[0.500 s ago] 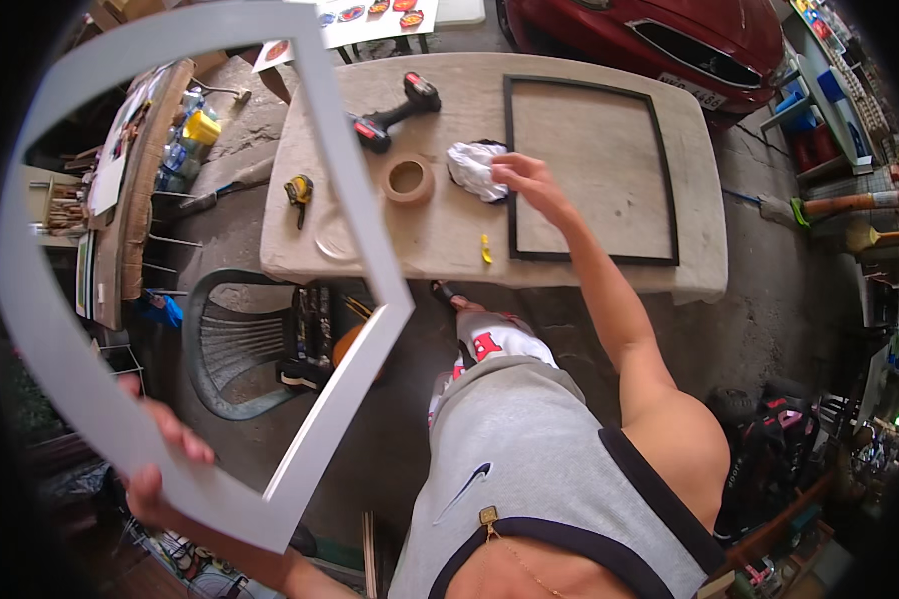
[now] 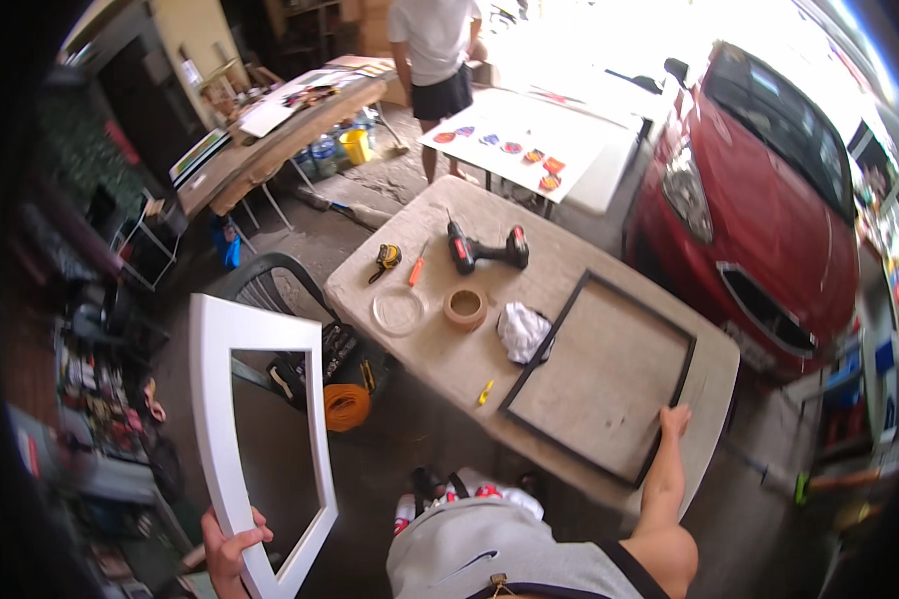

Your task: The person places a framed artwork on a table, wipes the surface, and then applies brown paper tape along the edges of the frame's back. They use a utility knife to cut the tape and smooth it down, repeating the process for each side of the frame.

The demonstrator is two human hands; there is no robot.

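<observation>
Head view, contents ordered from largest to smallest. A red car point(image 2: 759, 180) stands well beyond the right hand point(image 2: 674, 419). Nearer, a beige-topped table point(image 2: 559, 265) spreads beneath that hand and to its left. Beyond the left hand point(image 2: 236, 544), a dark slatted chair point(image 2: 270, 290) is partly hidden by a white rectangular frame point(image 2: 217, 399). The left hand's fingers are clamped on this frame's near portion; the frame rises tilted from the hand, beside the table. A thin black rectangular frame point(image 2: 641, 303) lies flat on the table, extending leftward from the right hand, which touches its right bar; whether the fingers close around the bar cannot be told. An orange coil point(image 2: 347, 407) sits beyond and right of the left hand, lower than the tabletop. Left of the right hand, on the table, are a black-and-red cordless drill point(image 2: 484, 250), a crumpled white cloth point(image 2: 522, 331) by the black frame's left bar, a clear round dish point(image 2: 400, 309), a brown round pot point(image 2: 465, 309), a tape measure point(image 2: 388, 258), an orange-handled screwdriver point(image 2: 417, 272) and a small yellow tool point(image 2: 485, 392).
</observation>
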